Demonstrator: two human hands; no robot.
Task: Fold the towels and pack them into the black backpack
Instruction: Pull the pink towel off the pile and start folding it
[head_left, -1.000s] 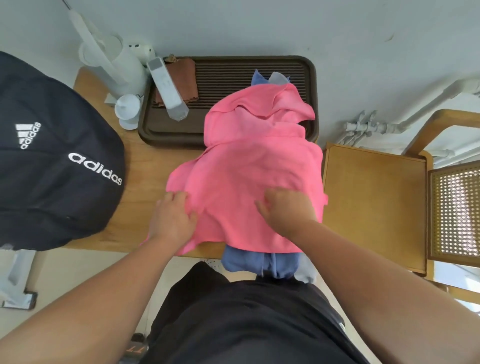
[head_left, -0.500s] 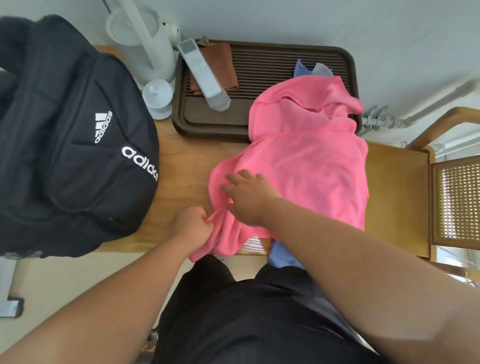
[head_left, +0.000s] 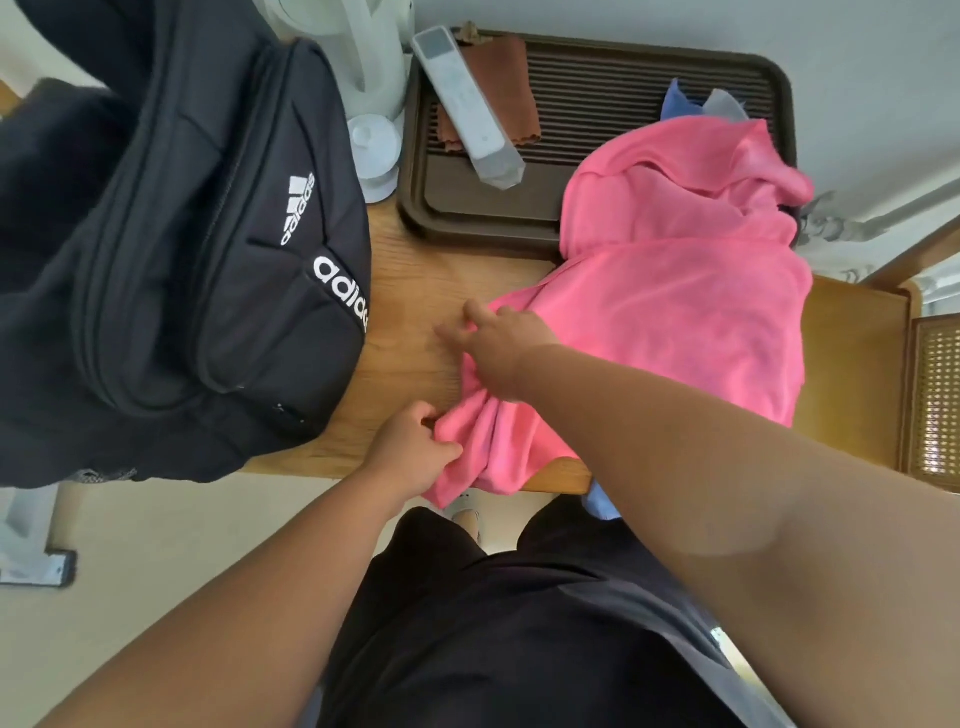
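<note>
Both hands have shifted leftward across the pink towel (head_left: 675, 312) since the earlier frames, toward its edge nearest the bag, and the right one has slid from the cloth's middle out to that edge.

The black backpack (head_left: 171, 249) is the biggest thing in view. It lies left of the brown tray (head_left: 597, 228), on the wooden table (head_left: 410, 270), with its white logo facing up. The pink towel is next in size. It is unfolded and rumpled, and it drapes from the tray's right half forward over the table's near edge. A chair (head_left: 857, 364) stands right of and nearer than the tray.

On the tray's slatted left part a long white device (head_left: 467, 104) lies slanted over a brown cloth (head_left: 511, 67). A bit of blue towel (head_left: 675, 101) peeks out behind the pink one at the tray's far right.

The right hand (head_left: 506, 348) rests on the pink towel's left edge in front of the tray, fingers loosely spread, two reaching onto bare wood. The left hand (head_left: 415, 457) — nearer still, at the table's front edge — has its fingers curled round the towel's bunched corner.
</note>
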